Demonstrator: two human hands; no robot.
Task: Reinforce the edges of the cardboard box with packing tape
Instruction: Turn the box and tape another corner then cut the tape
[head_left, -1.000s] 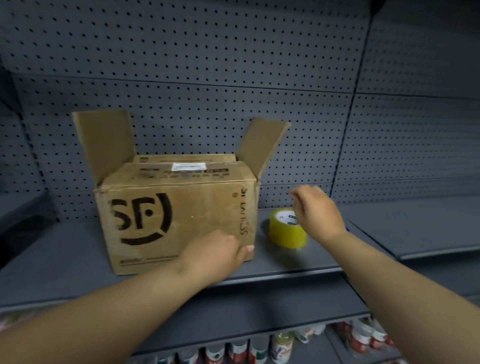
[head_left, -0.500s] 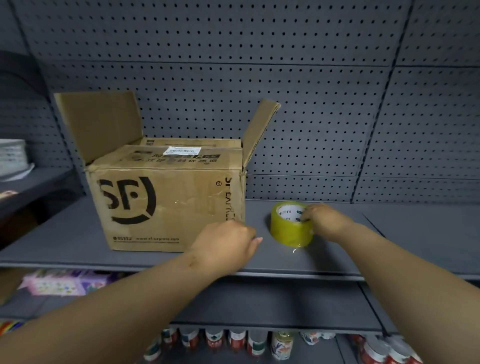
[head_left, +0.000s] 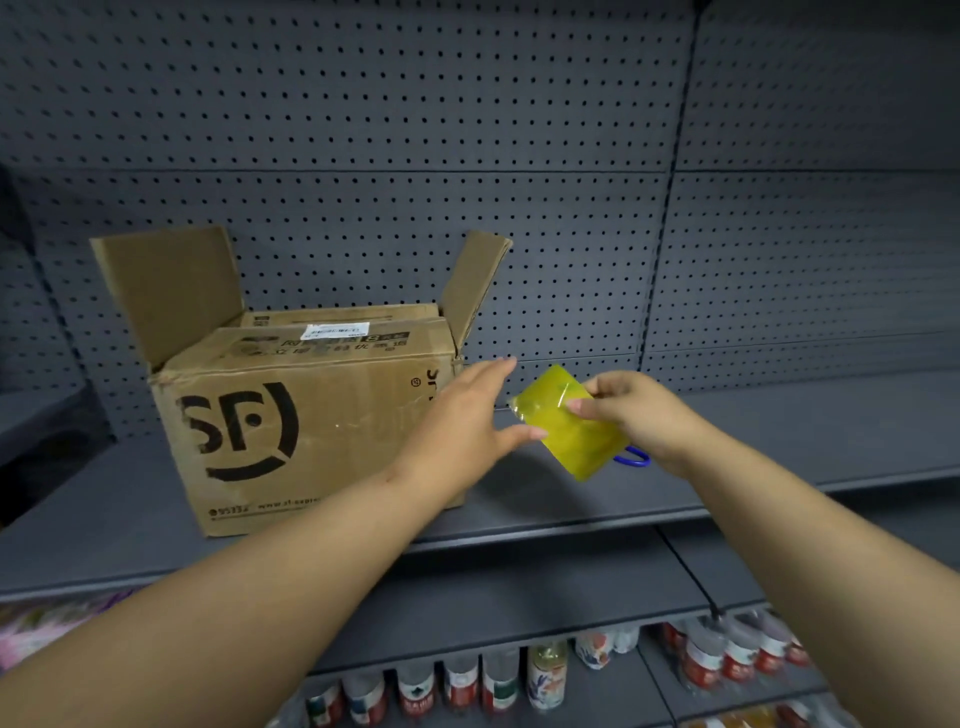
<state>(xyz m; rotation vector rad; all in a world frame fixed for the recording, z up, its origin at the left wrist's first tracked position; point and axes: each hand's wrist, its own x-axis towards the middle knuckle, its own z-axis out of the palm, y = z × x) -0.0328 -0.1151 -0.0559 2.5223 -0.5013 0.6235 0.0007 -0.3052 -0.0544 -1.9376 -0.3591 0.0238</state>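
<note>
Glossy yellow tape roll (head_left: 569, 423), right-hand (head_left: 631, 410) grip

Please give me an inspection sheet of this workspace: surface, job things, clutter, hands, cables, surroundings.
Surface: grey metal shelf, bare to the right.
Job's things: cardboard box on the shelf, side flaps up; yellow tape roll lifted off the shelf.
Clutter: small blue ring behind the roll.
Hands: right hand holds the roll; left hand open, reaching toward it.
Cables: nothing seen.
Surroundings: pegboard wall; bottles on the lower shelf.
</note>
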